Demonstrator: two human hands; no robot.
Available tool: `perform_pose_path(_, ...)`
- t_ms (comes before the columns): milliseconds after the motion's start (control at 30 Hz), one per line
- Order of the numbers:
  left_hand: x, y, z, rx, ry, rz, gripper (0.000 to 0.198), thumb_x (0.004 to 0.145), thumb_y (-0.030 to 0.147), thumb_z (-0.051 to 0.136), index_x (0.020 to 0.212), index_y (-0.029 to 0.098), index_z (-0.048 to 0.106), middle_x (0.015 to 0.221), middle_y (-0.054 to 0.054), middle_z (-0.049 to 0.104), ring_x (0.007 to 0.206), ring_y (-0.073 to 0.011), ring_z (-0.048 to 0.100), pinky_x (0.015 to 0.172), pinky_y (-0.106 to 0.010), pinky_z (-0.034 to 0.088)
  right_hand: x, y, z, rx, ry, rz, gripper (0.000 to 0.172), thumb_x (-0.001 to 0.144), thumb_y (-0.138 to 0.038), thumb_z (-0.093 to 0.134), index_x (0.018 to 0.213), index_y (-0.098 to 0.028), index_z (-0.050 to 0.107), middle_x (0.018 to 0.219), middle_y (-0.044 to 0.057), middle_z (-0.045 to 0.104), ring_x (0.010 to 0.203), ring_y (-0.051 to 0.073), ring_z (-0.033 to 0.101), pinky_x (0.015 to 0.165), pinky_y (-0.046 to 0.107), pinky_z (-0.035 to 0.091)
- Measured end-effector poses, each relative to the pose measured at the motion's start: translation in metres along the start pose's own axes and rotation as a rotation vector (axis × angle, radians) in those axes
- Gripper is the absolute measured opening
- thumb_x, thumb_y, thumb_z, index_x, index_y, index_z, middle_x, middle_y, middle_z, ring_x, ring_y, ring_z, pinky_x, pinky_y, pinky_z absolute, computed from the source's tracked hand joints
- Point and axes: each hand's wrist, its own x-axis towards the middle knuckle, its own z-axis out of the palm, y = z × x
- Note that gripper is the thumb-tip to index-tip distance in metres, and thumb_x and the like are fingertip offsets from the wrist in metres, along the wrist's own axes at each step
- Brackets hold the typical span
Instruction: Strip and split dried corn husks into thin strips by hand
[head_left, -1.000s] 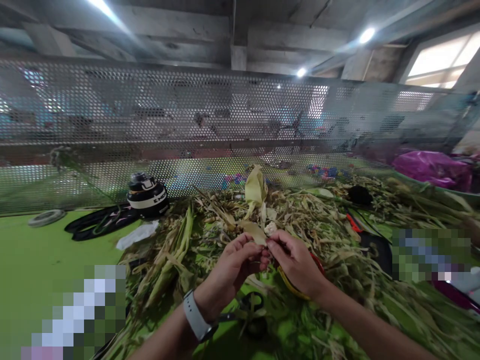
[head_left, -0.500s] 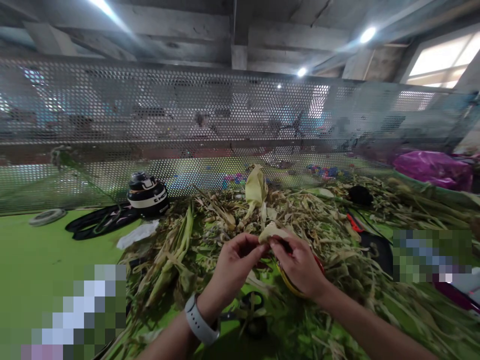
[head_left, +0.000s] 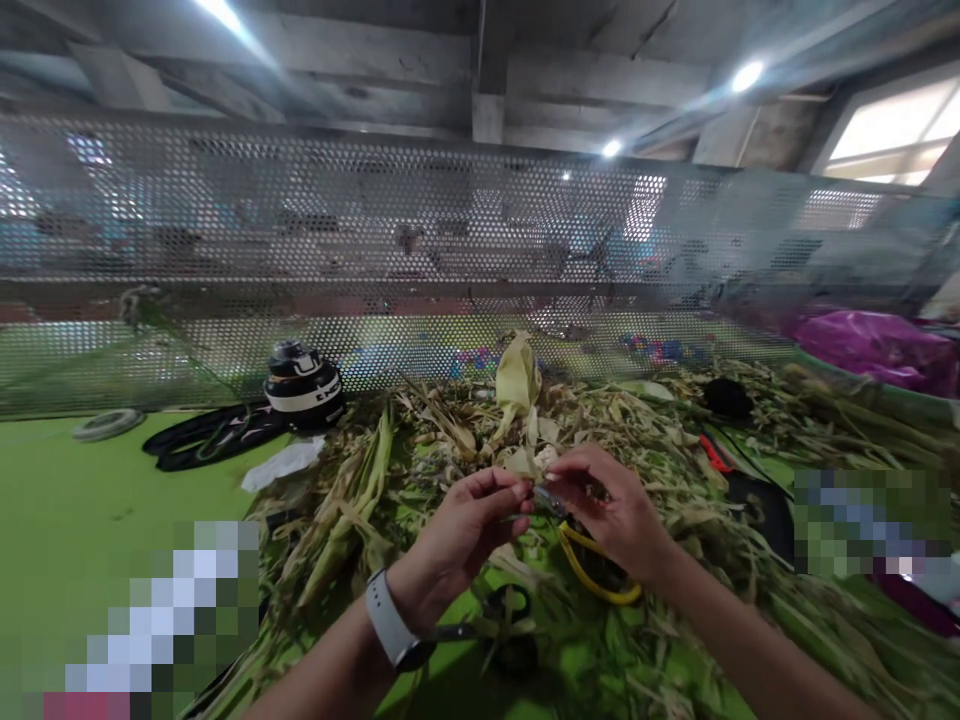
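Note:
My left hand point(head_left: 466, 530), wearing a watch with a pale strap, pinches a small pale piece of corn husk point(head_left: 523, 463) between thumb and fingertips. Close on its right, my right hand point(head_left: 619, 510) is closed in a pinch at the husk's other edge; its fingertips partly hide what they grip. Below the right hand lies a yellow looped handle point(head_left: 592, 582). Black-handled scissors point(head_left: 508, 602) rest under the hands, partly covered by husk scraps. Just beyond, a larger pale husk bundle point(head_left: 517, 375) stands upright.
Dried husks point(head_left: 427, 420) are heaped over the green tabletop point(head_left: 67, 500). At the left are a black-and-white jug point(head_left: 304, 390), a black strap coil point(head_left: 214, 437) and a white tissue point(head_left: 285, 463). A perforated metal screen point(head_left: 360, 230) runs behind. A purple bag point(head_left: 874, 345) sits at right.
My right hand has shifted slightly up, its fingers loosening from a tighter hold beside the left. The husk piece looks turned and less rolled. More of the yellow handle shows.

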Motion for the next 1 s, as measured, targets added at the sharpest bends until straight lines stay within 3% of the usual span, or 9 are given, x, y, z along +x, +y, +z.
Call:
perform_pose_path(100, -0.003, 0.001, 0.0, -0.014, -0.022, -0.021, 0.014, 0.062, 0.009, 0.075, 0.067, 0.011, 0.062, 0.066, -0.001, 0.062, 0.057, -0.0061, 0.057, 0.052, -0.013, 0.049, 0.001, 0.003, 0.0, -0.019, -0.036, -0.1, 0.007, 0.084, -0.018, 0.056, 0.09, -0.02, 0.058, 0.08, 0.004, 0.057, 0.075, 0.015, 0.054, 0.065, 0.025, 0.044)
perform_pose_path(467, -0.004, 0.0, 0.003, -0.083, -0.098, -0.086, 0.01, 0.064, 0.005, 0.072, 0.069, 0.01, 0.065, 0.067, -0.001, 0.061, 0.058, -0.005, 0.056, 0.053, -0.012, 0.048, -0.001, 0.006, 0.003, -0.019, -0.01, -0.189, 0.006, 0.084, -0.015, 0.056, 0.085, -0.021, 0.056, 0.077, 0.002, 0.056, 0.075, 0.015, 0.053, 0.067, 0.025, 0.044)
perform_pose_path(567, -0.006, -0.001, 0.006, -0.036, -0.075, -0.052, 0.009, 0.064, 0.008, 0.073, 0.069, 0.01, 0.066, 0.066, 0.0, 0.059, 0.06, -0.0056, 0.055, 0.051, -0.012, 0.047, -0.002, 0.004, 0.003, -0.006, -0.031, -0.102, 0.003, 0.085, -0.017, 0.054, 0.084, -0.02, 0.055, 0.079, 0.002, 0.055, 0.075, 0.014, 0.052, 0.067, 0.025, 0.043)
perform_pose_path(800, -0.008, -0.006, 0.011, 0.283, -0.048, 0.203, 0.015, 0.07, 0.023, 0.07, 0.079, 0.011, 0.067, 0.072, -0.002, 0.063, 0.065, -0.0105, 0.056, 0.056, -0.021, 0.053, -0.007, -0.006, 0.01, 0.052, -0.025, 0.247, 0.005, 0.083, -0.022, 0.054, 0.081, -0.019, 0.051, 0.069, -0.002, 0.052, 0.061, 0.011, 0.048, 0.055, 0.02, 0.041)
perform_pose_path(1000, -0.007, -0.01, 0.012, 0.401, -0.007, 0.314, 0.017, 0.069, 0.028, 0.069, 0.078, 0.013, 0.065, 0.072, -0.001, 0.063, 0.063, -0.0129, 0.057, 0.052, -0.024, 0.054, -0.008, -0.004, 0.014, 0.172, -0.016, 0.348, 0.009, 0.083, -0.026, 0.052, 0.08, -0.018, 0.053, 0.073, 0.0, 0.055, 0.064, 0.012, 0.053, 0.056, 0.021, 0.044)
